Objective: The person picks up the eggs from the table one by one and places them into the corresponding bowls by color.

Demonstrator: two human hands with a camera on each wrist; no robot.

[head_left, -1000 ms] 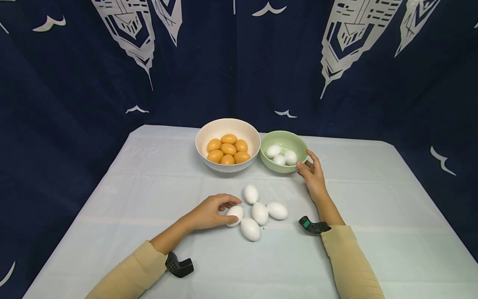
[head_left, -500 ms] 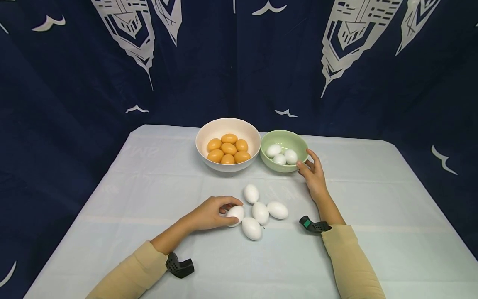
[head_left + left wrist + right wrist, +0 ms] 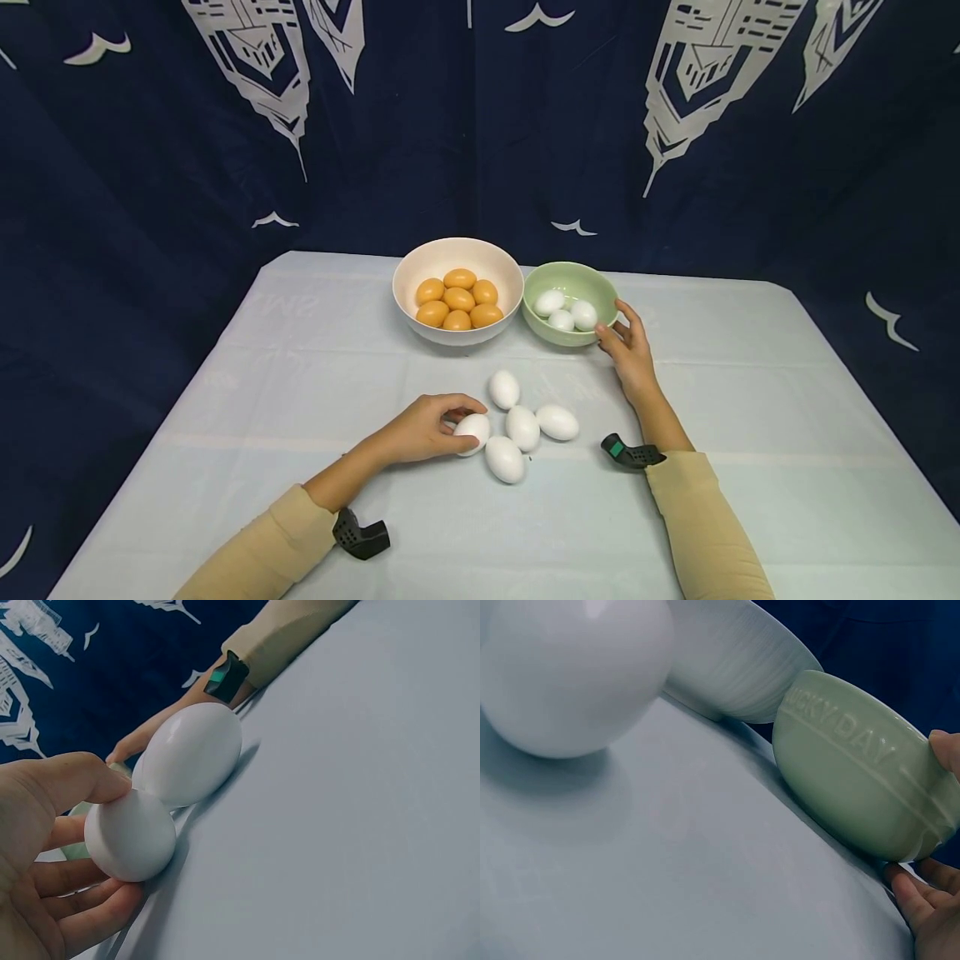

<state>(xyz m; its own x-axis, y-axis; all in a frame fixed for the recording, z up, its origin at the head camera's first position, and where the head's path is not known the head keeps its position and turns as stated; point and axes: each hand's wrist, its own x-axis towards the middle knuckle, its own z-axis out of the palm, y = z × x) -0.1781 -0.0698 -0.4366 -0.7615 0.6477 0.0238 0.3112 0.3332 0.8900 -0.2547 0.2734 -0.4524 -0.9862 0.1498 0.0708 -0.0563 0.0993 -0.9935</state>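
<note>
My left hand (image 3: 422, 429) curls round a white egg (image 3: 472, 433) at the left of a small group on the table. In the left wrist view the thumb lies on top of this egg (image 3: 131, 836) and fingers pass beneath it. Several more white eggs (image 3: 522, 427) lie just to its right, close together. With my right hand (image 3: 632, 357) I grip the right side of a green bowl (image 3: 551, 333), thumb at its rim and fingers low on its wall, as the right wrist view shows. Inside that bowl are 3 white eggs (image 3: 583, 315).
Left of the green bowl stands a larger cream bowl (image 3: 420, 327) with several orange-yellow eggs (image 3: 458, 299). Both bowls are near the far edge of the white-covered table (image 3: 750, 400). A dark blue patterned curtain (image 3: 480, 150) hangs behind it.
My left hand settles very slightly lower at the white egg. My right hand stays on the green bowl, and the bowls and other eggs keep their places.
</note>
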